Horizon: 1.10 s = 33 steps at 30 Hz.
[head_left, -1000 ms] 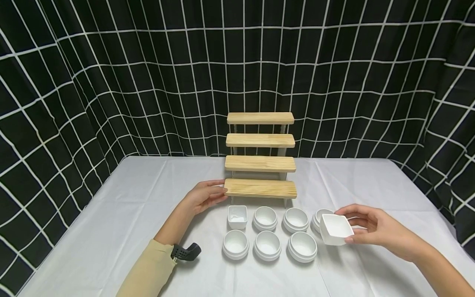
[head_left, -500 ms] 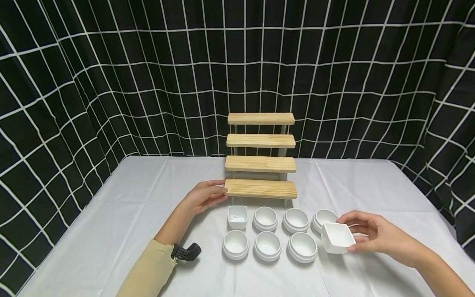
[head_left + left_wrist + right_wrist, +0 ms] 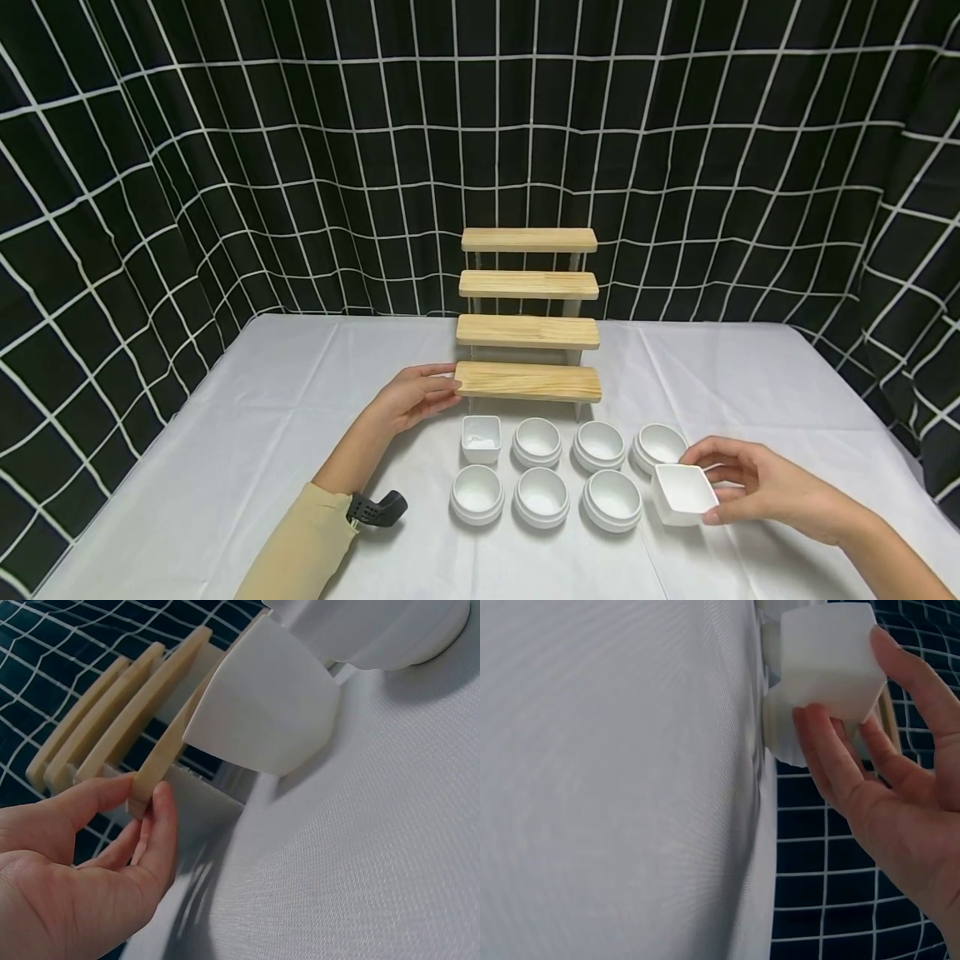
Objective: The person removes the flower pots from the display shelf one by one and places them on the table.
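Note:
My left hand (image 3: 416,398) pinches the left end of the lowest wooden board on a four-tier display stand (image 3: 528,382); the left wrist view shows thumb and fingers on either side of the board's end (image 3: 150,769). At the right of the bowls, my right hand (image 3: 765,487) holds a white square bowl (image 3: 686,493) by its right side, thumb near and fingers behind. This bowl tilts slightly, just in front of a round white bowl (image 3: 662,444). In the right wrist view, the square bowl (image 3: 829,664) sits between thumb and fingertips. Whether its base touches the cloth, I cannot tell.
Another square white bowl (image 3: 481,437) stands before the stand's left end. Round white bowls fill the rest of two rows, among them one at front left (image 3: 477,493) and one at front right (image 3: 612,498). A white cloth (image 3: 300,367) covers the table, with a black gridded curtain (image 3: 360,167) behind.
My right hand has lowered the square bowl and brought it a little toward me, uncovering more of the round bowl behind. The left hand has stayed on the board.

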### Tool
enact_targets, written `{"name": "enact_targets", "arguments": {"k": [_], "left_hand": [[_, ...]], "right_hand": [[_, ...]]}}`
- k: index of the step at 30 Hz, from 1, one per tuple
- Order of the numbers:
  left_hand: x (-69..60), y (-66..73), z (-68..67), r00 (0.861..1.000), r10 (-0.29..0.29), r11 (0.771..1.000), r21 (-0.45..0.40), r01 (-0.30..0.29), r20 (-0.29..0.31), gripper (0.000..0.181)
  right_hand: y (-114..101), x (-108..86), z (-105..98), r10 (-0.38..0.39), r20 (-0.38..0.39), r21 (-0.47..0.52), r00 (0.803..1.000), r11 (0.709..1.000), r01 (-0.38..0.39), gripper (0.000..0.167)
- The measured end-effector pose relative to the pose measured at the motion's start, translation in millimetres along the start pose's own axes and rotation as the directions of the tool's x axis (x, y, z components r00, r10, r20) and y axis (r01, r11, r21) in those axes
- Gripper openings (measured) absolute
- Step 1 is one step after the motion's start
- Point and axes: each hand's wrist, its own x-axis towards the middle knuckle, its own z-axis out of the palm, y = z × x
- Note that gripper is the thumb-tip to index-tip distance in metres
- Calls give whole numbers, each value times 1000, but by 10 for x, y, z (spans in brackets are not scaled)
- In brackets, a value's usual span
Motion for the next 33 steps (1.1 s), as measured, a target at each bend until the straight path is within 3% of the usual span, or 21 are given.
{"name": "enact_targets", "arguments": {"k": [24,33], "left_hand": [[16,-13,26,1000,-2,1000,4,2,-19,53],[27,-9,23,1000,-7,1000,27,8,-17,52]], "right_hand": [[42,8,14,9,29,-51,1000,999,-8,50],[-49,-21,-69,4,28,-86,1000,996,-1,46]]}}
